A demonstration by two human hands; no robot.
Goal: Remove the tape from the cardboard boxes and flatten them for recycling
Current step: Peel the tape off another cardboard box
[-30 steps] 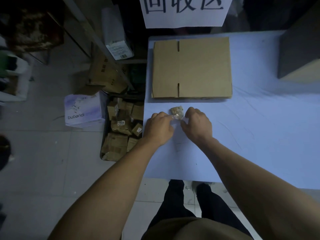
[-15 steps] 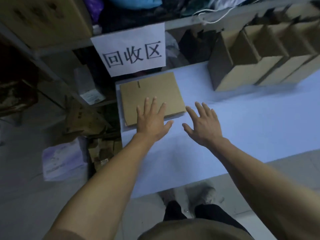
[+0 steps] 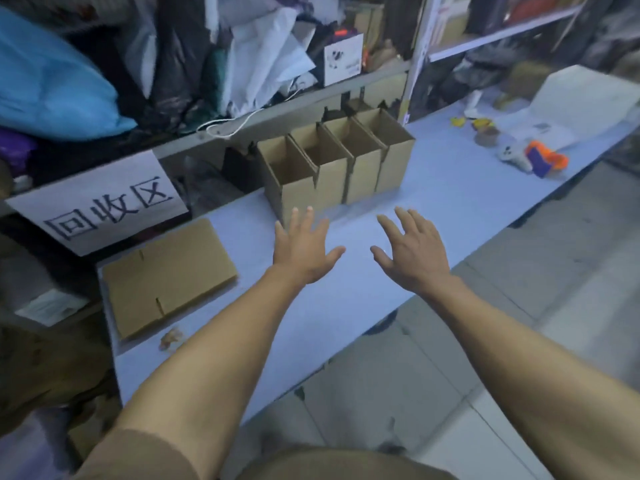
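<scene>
A flattened cardboard box (image 3: 169, 275) lies at the left end of the blue table (image 3: 450, 202). A crumpled wad of tape (image 3: 171, 337) sits just in front of it. Several open-topped upright cardboard boxes (image 3: 332, 168) stand in a row at the table's back. My left hand (image 3: 304, 249) hovers with fingers spread, just in front of the nearest upright box. My right hand (image 3: 412, 251) is spread open beside it, over bare table. Neither hand holds anything.
A white paper sign (image 3: 100, 213) with large characters hangs behind the flat box. A shelf (image 3: 277, 109) above holds bags and clutter. Toys (image 3: 540, 161) and white paper (image 3: 585, 105) lie at the table's far right. The table's front edge drops to tiled floor.
Both hands let go of the tape wad, opened, and moved right from the flat box toward the row of upright boxes. The view swung right and upward.
</scene>
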